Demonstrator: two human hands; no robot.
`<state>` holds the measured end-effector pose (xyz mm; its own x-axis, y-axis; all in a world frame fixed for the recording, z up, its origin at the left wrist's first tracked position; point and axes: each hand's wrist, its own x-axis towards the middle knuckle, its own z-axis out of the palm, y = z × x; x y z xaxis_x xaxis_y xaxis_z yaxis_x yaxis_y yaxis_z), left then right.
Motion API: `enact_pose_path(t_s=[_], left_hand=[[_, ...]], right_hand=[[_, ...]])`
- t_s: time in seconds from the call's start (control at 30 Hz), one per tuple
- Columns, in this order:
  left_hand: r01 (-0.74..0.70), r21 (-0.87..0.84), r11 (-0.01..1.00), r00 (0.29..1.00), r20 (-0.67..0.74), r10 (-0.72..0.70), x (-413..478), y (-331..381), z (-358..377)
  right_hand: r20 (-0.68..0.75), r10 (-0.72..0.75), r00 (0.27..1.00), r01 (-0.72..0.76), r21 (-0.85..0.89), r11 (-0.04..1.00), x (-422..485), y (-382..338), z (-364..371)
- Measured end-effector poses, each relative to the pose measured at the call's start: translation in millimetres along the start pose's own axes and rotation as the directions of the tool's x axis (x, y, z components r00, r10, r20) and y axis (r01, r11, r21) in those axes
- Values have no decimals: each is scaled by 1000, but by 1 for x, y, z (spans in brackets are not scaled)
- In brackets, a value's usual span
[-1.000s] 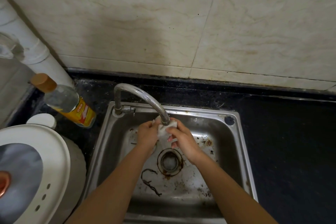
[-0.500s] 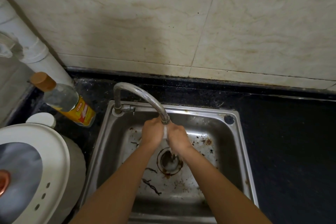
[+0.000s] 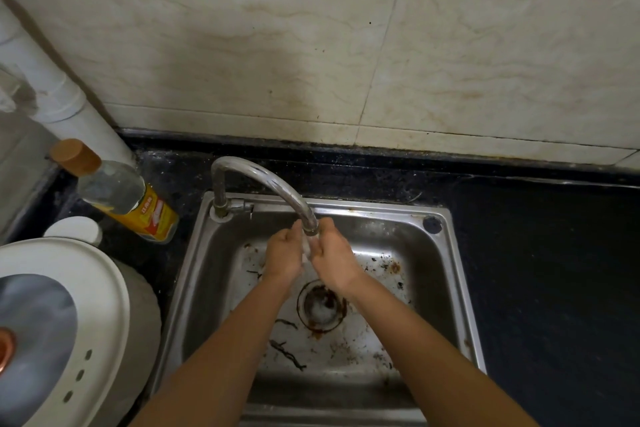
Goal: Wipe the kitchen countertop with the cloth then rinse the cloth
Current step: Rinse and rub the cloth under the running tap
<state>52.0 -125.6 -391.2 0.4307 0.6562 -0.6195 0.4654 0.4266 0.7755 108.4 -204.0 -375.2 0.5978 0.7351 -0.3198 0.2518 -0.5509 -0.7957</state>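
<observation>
L hand [image 3: 282, 255] & R hand [image 3: 334, 258] now tighter together, cloth [image 3: 307, 251] barely visible btwn palms vs before.

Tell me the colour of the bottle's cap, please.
The cap is light brown, seen best in the head view.

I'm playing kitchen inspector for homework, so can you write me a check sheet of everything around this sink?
Surface: black countertop, dark and speckled; steel sink, stained.
Job's things: white cloth under the tap, mostly hidden between the hands.
Clutter: dark scraps on the sink floor near the drain; yellow-labelled bottle and white lidded appliance at left.
Hands: left hand and right hand both hold the cloth.
Cables: nothing seen.
Surroundings: stained wall tiles; white pipe in the corner.
</observation>
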Motion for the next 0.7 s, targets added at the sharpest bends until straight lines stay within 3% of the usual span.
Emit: enact_pose_path(t_s=[0.13, 0.27, 0.37, 0.53, 0.63, 0.7], left_hand=[[3, -53, 999, 997, 79, 2, 0, 0, -3], [2, -181, 984, 998, 57, 9, 1, 4, -5], [-9, -113, 994, 999, 40, 14, -3, 7, -7], [-185, 130, 974, 983, 8, 185, -8, 11, -4], [-180, 191, 965, 981, -33, 189, -8, 13, -6], [-160, 169, 973, 985, -36, 168, -9, 15, -5]], right_hand=[[-69, 157, 985, -134, 269, 954, 7, 5, 0], [-40, 265, 964, -218, 459, 862, 13, 10, -6], [-1, 211, 978, -191, 420, 887, 8, 9, -1], [-53, 129, 990, -115, 220, 969, -2, 1, 9], [-113, 118, 987, -109, 81, 991, -2, -4, 9], [-152, 144, 978, -127, 117, 985, -1, -7, 9]])
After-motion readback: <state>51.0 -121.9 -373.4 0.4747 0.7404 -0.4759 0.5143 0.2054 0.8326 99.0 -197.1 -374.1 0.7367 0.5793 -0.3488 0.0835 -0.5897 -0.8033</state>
